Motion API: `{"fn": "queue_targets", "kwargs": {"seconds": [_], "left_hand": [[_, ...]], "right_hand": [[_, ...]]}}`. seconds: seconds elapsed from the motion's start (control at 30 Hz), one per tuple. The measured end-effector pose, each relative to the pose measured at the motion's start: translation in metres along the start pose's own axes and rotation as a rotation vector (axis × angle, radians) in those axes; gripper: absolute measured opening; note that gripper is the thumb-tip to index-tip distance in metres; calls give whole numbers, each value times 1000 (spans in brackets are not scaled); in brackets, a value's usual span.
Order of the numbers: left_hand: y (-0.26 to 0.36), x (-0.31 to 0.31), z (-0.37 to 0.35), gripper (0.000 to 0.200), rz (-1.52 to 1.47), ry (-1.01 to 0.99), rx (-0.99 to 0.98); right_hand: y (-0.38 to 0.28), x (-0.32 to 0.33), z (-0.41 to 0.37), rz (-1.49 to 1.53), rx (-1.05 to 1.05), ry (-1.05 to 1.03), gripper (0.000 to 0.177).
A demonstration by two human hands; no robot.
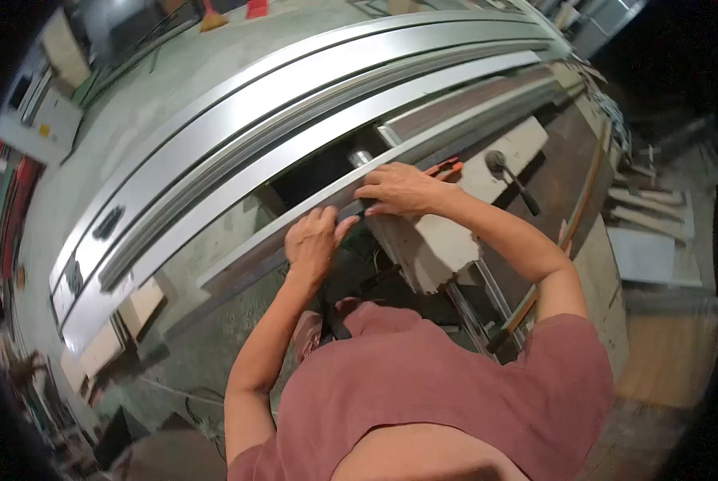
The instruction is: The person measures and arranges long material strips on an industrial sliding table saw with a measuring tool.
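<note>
A long straight metal bar [254, 248] runs diagonally in front of me, with a pale upper edge and a darker side face. My left hand [311, 240] is closed over it, fingertips on the upper edge and thumb pointing right. Just to the right, my right hand [407, 191] grips the same bar with curled fingers. Between the two thumbs shows a small dark piece [361, 215], too small to name. Orange-red tool handles [447, 167] lie beside my right wrist. A shiny metal cylinder [360, 158] sits behind the bar.
Wide silvery metal panels [238, 104] curve across the far side in this lens. On the right, a black lever with a round knob [515, 178] stands by a pale board [447, 244]. Wood pieces [647, 212] lie further right, and a white cabinet [50, 120] stands far left.
</note>
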State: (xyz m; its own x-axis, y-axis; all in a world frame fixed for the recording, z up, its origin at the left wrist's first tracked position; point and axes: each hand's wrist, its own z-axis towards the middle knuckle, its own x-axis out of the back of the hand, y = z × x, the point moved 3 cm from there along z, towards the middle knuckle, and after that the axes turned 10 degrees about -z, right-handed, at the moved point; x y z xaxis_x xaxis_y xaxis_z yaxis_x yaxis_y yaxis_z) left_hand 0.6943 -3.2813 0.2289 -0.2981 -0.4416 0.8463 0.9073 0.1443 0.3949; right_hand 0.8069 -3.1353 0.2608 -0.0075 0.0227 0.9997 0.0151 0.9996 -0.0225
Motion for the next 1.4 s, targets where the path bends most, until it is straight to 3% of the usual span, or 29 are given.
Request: {"fn": "queue_targets", "kwargs": {"seconds": [0.17, 0.3, 0.4, 0.5, 0.57, 0.63, 0.67, 0.73, 0.83, 0.9, 1.4], "left_hand": [[2, -10, 0, 37, -152, 32, -3], [-7, 92, -33, 46, -113, 164, 40], [-80, 151, -94, 44, -77, 369, 361], [-140, 168, -165, 42, 0, 295, 697], [-143, 161, -185, 41, -67, 210, 796], [-141, 162, -190, 42, -223, 298, 945], [-144, 156, -193, 42, -234, 295, 930], [-157, 148, -208, 46, -235, 590, 931], [-154, 141, -212, 51, -230, 559, 943], [-130, 141, -198, 52, -332, 555, 916], [-45, 106, -140, 63, -478, 203, 720]], "right_hand": [[5, 2, 6, -93, -126, -130, 26], [2, 16, 8, -111, -209, -231, 27], [2, 19, 10, -119, -186, -214, 28], [4, 24, 12, -104, -209, -296, 27], [6, 22, 13, -101, -208, -291, 29], [5, 22, 16, -124, -195, -344, 33], [6, 21, 15, -96, -225, -312, 40], [12, 21, 14, -79, -278, -351, 41], [21, 22, 8, -86, -258, -300, 48], [31, 18, 2, -105, -369, -439, 48], [127, 17, -82, -106, -620, -269, 51]]}}
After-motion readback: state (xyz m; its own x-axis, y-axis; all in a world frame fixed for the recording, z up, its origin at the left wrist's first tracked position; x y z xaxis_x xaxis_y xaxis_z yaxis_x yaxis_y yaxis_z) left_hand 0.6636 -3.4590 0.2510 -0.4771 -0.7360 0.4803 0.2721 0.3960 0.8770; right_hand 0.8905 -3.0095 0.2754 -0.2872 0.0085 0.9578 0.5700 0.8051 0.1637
